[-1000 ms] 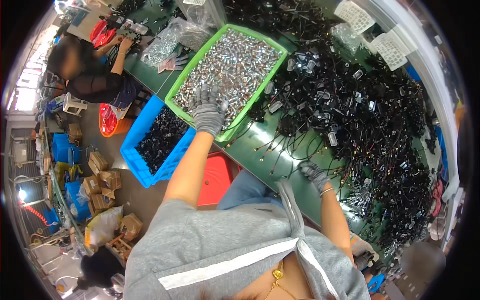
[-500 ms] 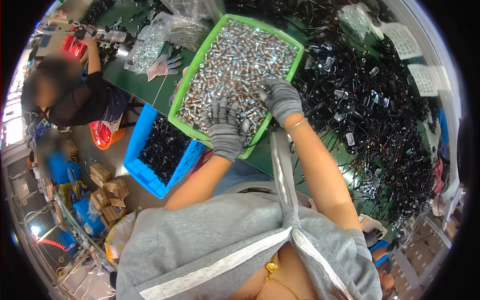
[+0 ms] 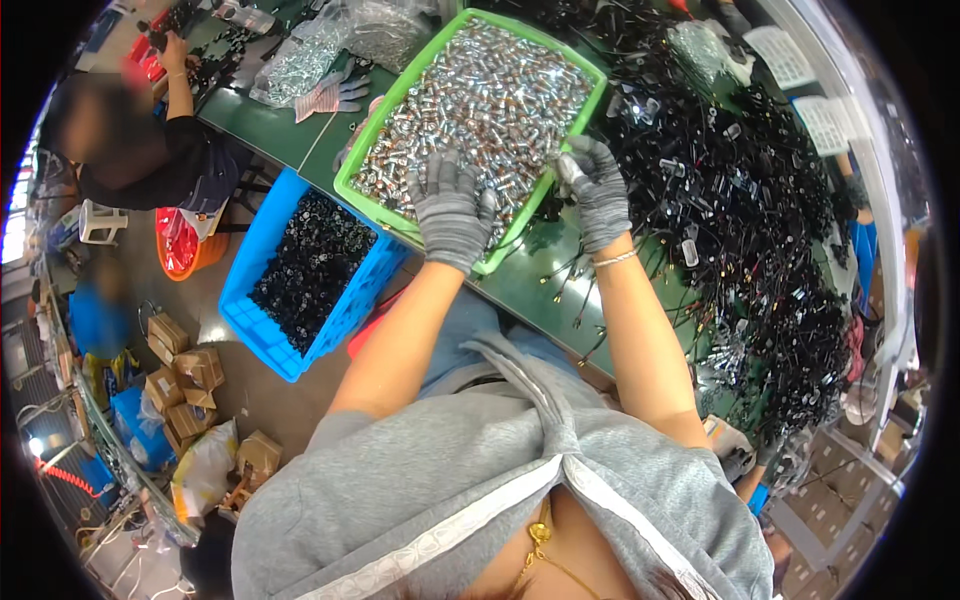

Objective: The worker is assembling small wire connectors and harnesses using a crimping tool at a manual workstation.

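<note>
A green plastic tray (image 3: 590, 106) on the table is filled with small shiny cylindrical metal parts (image 3: 490, 100), some with copper-coloured sections. My left hand (image 3: 450, 217), in a grey striped glove, lies on the parts near the tray's front corner, its fingers stretched and slightly apart. Just beyond the tray's right edge is my right hand (image 3: 600, 195), gloved the same way. Its fingers are curled in with the thumb against them; whatever they pinch is too small to make out.
Black cables and small parts (image 3: 740, 220) are heaped across the table's right side. A blue crate (image 3: 250, 340) of black pieces stands left of me. Clear bags (image 3: 300, 65) and a striped glove (image 3: 335, 95) lie behind the tray. A person (image 3: 150, 150) sits far left, near cardboard boxes (image 3: 180, 375).
My right hand has left the parts and moved out over the tray's right edge, its fingers curling in. My left hand stays on the parts. The whole view has shifted a little.
</note>
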The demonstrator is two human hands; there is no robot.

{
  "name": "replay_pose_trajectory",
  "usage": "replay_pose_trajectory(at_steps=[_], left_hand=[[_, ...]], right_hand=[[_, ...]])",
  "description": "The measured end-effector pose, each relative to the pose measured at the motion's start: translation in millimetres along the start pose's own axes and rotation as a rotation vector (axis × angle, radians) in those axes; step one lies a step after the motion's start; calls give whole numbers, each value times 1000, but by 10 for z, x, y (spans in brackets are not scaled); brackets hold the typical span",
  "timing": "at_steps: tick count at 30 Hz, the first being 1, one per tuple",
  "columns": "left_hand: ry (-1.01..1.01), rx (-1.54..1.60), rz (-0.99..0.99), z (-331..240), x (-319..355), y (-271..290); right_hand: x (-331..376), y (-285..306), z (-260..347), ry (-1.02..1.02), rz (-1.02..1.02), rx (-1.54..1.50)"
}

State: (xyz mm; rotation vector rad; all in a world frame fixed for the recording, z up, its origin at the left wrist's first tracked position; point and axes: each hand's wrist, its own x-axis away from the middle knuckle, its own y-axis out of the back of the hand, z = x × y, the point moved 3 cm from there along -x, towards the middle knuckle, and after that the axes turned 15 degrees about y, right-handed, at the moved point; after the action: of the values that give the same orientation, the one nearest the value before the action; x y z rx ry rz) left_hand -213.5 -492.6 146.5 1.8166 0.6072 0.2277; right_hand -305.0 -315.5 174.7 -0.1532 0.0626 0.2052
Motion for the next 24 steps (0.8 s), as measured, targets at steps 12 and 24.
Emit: replay_pose_trajectory(at_steps=[12,24], left_hand=[[-221,-21,-105,-170,-8,-37],[-271,675,174,665,-1233,326]], right_hand=[[1646,1384,-741,-158,-592,-43],[2113,1379,-1333,-124,-719,275]])
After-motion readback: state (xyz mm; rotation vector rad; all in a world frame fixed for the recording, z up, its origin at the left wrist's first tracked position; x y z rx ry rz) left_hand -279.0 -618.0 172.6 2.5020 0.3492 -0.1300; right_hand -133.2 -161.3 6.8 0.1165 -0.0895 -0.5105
